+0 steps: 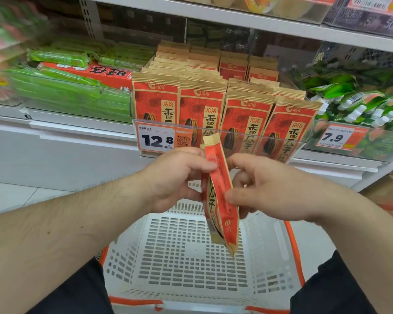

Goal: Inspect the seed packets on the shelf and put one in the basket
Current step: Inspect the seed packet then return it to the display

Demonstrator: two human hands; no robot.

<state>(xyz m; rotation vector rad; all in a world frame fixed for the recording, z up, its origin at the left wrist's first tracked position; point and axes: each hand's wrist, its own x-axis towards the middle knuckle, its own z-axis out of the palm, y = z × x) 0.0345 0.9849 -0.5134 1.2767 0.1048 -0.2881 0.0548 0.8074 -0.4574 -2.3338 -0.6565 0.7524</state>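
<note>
1. L hand point(179, 177) & R hand point(268, 189) both pinch one red sunflower seed packet point(221, 196), fingers clamped on its edges.
2. Packet held edge-on, near upright, above white basket point(191, 257) w/ orange rim; not touching it.
3. More seed packets point(222, 105) stand in rows in clear shelf bin, behind 12.8 price tag point(157, 139).
4. Green snack packs point(73, 87) to the left.

Left hand point(177, 177), right hand point(266, 189) grip seed packet point(221, 193) edge-on above basket point(191, 257).
</note>
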